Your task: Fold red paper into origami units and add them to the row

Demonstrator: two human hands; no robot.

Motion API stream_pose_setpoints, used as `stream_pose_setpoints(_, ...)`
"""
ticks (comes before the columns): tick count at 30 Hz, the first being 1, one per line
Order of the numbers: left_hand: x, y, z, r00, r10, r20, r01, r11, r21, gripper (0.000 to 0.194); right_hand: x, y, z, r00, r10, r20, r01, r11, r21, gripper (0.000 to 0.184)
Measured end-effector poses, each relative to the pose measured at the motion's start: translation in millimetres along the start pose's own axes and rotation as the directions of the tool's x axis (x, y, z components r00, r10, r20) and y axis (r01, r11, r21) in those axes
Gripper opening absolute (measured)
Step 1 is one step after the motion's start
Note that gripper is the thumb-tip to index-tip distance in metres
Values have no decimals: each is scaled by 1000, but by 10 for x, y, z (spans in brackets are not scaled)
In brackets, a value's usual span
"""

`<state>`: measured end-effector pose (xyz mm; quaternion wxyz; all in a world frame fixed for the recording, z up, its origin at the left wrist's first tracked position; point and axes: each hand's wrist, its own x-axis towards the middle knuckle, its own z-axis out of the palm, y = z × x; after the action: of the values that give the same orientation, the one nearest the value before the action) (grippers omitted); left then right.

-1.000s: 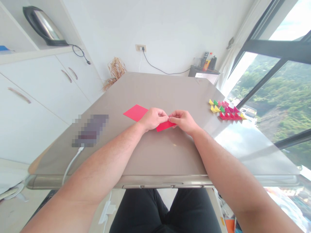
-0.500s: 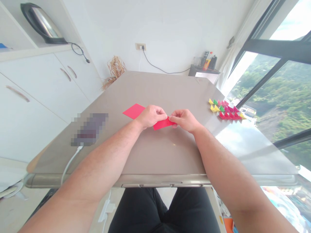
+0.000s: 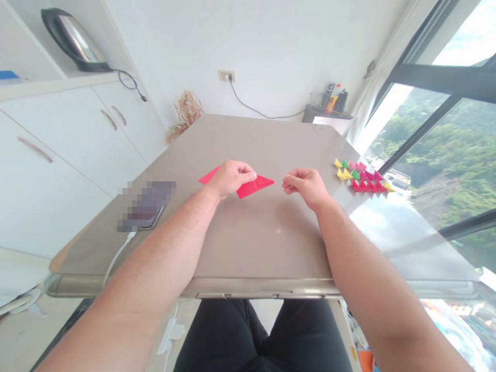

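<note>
My left hand [image 3: 232, 178] pinches a folded red paper [image 3: 251, 189] between thumb and fingers. To the right the paper tapers to a point, and a crease shows on its upper side. Partly covered by that hand, another piece of red paper [image 3: 209, 174] lies on the table to its left. My right hand [image 3: 304, 187] is apart from the folded paper, a short way to its right. Its thumb and fingers are curled together, and nothing shows between them.
Several small folded paper pieces [image 3: 366, 181] in red, pink, yellow and green stand in rows on the table [image 3: 263, 243] at the right. A blurred-out dark device [image 3: 147, 206] with a white cable lies at the left. A window is at the right.
My right hand has let go of the folded red paper and moved right. My left hand has shifted slightly left and away from me with the paper, whose right end now shows a point.
</note>
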<state>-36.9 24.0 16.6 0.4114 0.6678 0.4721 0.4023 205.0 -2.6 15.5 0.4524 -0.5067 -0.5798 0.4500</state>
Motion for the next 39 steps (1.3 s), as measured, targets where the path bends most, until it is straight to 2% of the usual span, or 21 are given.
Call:
stream_pose_setpoints(2,-24,16,67,999,23,42,-25,999,29,20,-11,7,65,999,-12,38,12,1000,12,18)
stream_pose_setpoints(5,-55,35,171,996,53,72,-56,998,39,22,-36,12,164,995,-12,99,19,998,-67,19)
stream_pose_setpoints(8,-55,23,213,994,71,78,-75,996,44,21,-55,6,214,997,-30,66,41,985,-169,13)
stream_pose_setpoints(15,-50,29,248,979,74,192,-85,995,54,23,-80,-29,247,997,-65,43,75,949,-307,12)
stream_pose_setpoints(22,-82,97,261,987,41,157,-68,984,166,17,-74,-30,253,993,-96,67,113,925,-362,11)
stream_pose_setpoints(27,-76,105,257,991,11,130,-23,996,86,18,-73,-60,214,996,-73,46,84,943,-321,12)
stream_pose_setpoints(35,-57,51,181,999,-8,49,8,1000,-4,7,-68,-67,119,999,-35,12,37,964,-264,11)
stream_pose_setpoints(39,-85,79,230,994,38,105,-33,998,-49,15,-72,-70,110,999,-28,25,33,961,-276,11)
